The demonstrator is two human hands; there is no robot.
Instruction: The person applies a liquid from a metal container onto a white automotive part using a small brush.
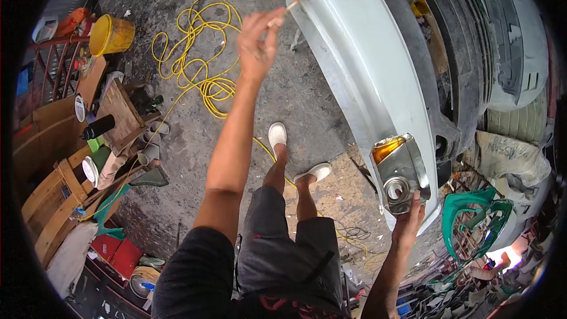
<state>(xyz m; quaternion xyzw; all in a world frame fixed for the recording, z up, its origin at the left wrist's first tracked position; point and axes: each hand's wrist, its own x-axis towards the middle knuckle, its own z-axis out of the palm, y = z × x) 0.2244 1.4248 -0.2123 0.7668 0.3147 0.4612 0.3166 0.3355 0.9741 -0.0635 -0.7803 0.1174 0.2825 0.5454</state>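
Observation:
My left hand [258, 43] is raised toward the upper end of a long white vehicle panel [372, 53], closed on a thin stick [292, 5]. The stick's orange-smeared tip touches or sits very near the panel's edge. My right hand [407, 218] grips a cut-open metal can [403, 172] from below, at the panel's lower end. Amber liquid [390, 149] shows in the can's far part, and a round opening is in its near part. The can is over the panel; whether it rests on it I cannot tell.
A coiled yellow hose [215, 88] lies on the concrete floor [153, 189]. At left are a yellow bucket [109, 35], wooden boards [121, 109] and cups [150, 153]. Stacked dark panels [466, 59] and a green plastic part [455, 221] crowd the right side. My feet stand beside the white panel.

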